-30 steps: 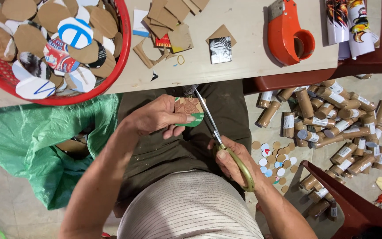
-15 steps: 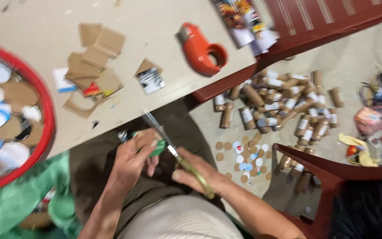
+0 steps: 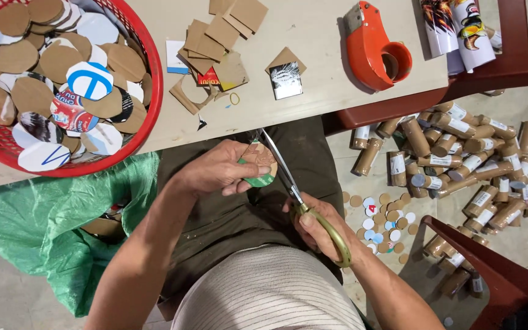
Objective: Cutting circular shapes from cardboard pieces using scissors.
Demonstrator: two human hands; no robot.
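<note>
Starting at the table's left edge, you've got a red basket (image 3: 148,79) piled with round cardboard discs (image 3: 38,91), mostly plain brown, a few white, one white with a blue shape on it. A green plastic bag (image 3: 44,220) hangs just below that edge.

Your left hand (image 3: 218,171) is curled closed around a cardboard piece (image 3: 259,165), thumb on top, brown face up with a green rim showing underneath. It sits over your lap, just off the table's near edge.

Your right hand (image 3: 319,226) is wrapped through the yellowish handles of the scissors (image 3: 288,177), fingers closed on them. The blades point up and left and meet the cardboard piece's right side; can't tell how far apart they are.

On the table near the far edge are loose brown cardboard scraps (image 3: 215,43), one small square with a black-and-white print, then an orange tape dispenser (image 3: 374,49), and glossy printed rolls (image 3: 459,24) at the right corner.

Down on the floor to the right are small round cutouts (image 3: 377,220) and a heap of brown cardboard tubes (image 3: 459,159) with white labels.
</note>
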